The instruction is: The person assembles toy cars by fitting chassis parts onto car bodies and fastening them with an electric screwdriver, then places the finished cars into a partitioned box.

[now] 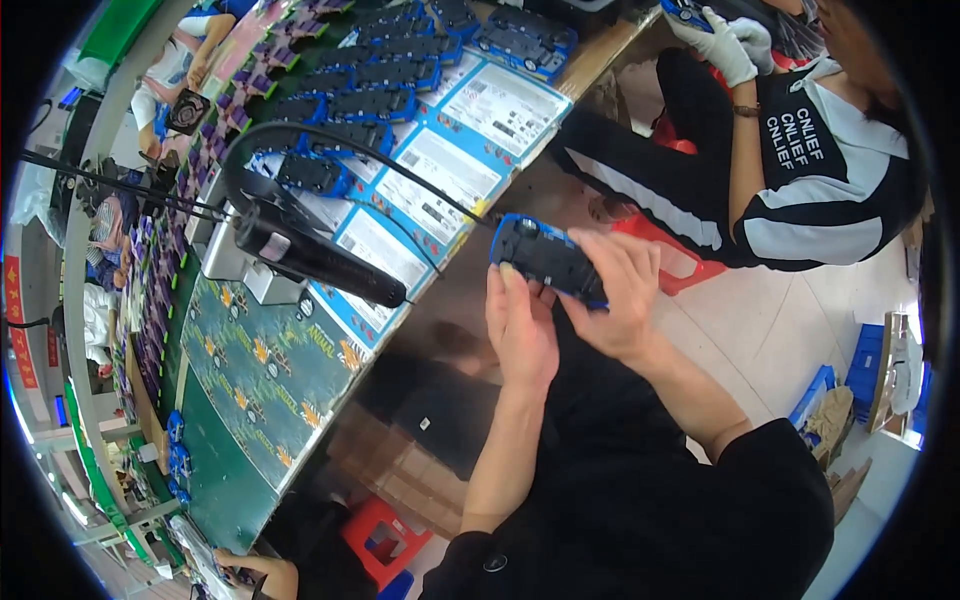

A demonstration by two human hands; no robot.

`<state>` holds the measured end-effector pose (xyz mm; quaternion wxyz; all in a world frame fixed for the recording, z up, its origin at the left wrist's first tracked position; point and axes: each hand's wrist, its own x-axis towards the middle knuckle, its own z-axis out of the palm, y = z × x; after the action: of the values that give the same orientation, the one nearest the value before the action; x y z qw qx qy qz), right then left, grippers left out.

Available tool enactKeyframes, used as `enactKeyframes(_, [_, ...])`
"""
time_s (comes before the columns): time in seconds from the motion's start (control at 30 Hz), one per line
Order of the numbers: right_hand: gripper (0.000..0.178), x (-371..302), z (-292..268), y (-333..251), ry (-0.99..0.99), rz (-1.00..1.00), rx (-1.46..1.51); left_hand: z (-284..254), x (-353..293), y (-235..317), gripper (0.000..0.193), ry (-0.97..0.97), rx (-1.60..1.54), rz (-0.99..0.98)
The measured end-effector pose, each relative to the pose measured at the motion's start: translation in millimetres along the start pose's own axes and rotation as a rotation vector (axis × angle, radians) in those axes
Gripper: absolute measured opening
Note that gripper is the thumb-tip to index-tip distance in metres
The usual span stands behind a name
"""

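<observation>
Head view. Holds a toy car with blue plastic shell and black underside [550,260] in both hands, just off the table edge, with underside turned up to the camera. With left hand [525,345], pinches the car's left end: presses thumb onto the black underside, curls fingers below; cannot tell their exact contact. With right hand [622,300], clamps the right end, with fingers along the far side and thumb on the near side.

Left of the left hand, note a black cylindrical power driver [320,258], slanted, with thin tip toward the left hand but apart from it. Beyond the left hand, note a thick curved black cable [400,166]; cannot tell whether it meets the car.

Also beyond the left hand, record white-and-blue printed sheets [430,185] and, farther off, rows of blue-and-black car bodies [385,78], mostly underside up. To the left, record a dark green patterned mat [262,365] on a green table [220,490].

Beyond the right hand, to its right, see a co-worker's white-gloved hands [728,56] around a blue-and-black part [688,13]. Closer to the right hand, see a red plastic stool [708,270].
</observation>
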<state>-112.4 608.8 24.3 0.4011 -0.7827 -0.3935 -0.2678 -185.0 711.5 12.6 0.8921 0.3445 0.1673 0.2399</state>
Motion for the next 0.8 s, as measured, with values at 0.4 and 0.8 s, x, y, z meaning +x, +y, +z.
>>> enactKeyframes(0.4, [0.056, -67, 0, -37, -0.262, 0.571, 0.586, -71, -24, -11, 0.042, -0.073, -0.214, -0.083])
enactKeyframes(0.8, [0.059, -84, 14, -43, -0.183, 0.248, 0.532, -85, -28, -2, 0.048, -0.081, -0.327, -0.007])
